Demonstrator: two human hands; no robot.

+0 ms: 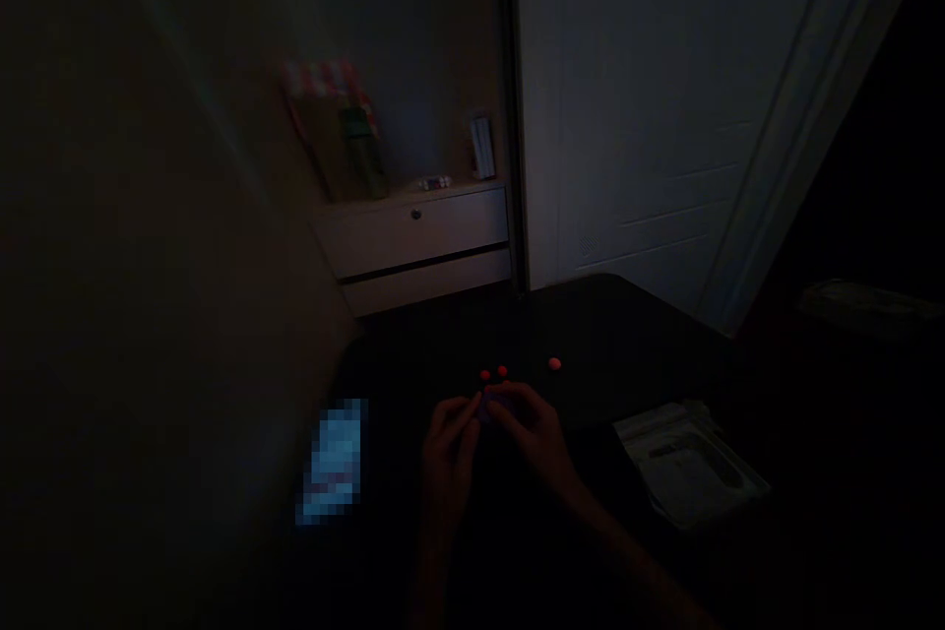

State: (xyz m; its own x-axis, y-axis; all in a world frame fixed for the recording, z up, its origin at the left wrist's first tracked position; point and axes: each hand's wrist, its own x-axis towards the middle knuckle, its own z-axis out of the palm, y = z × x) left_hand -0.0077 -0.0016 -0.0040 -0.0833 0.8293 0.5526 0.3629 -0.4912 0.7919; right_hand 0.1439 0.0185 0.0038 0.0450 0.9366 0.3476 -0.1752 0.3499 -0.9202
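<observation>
In dim light, my left hand [449,438] and my right hand [535,428] meet over the dark table, fingers closed from both sides on a small purple lump [487,406]. Its kind is too dark to make out, and fingertips cover much of it. Just beyond the fingertips lie two small red balls [502,371] side by side. A larger pinkish-orange ball [554,364] rests farther right on the tabletop, apart from my hands.
A lit, pixel-blurred screen [334,463] glows at the left. Plastic-looking packets [690,463] lie at the right. Behind the dark table [627,315] stand a white drawer unit [428,236], with a green bottle [363,153] on top, and a white door [635,98].
</observation>
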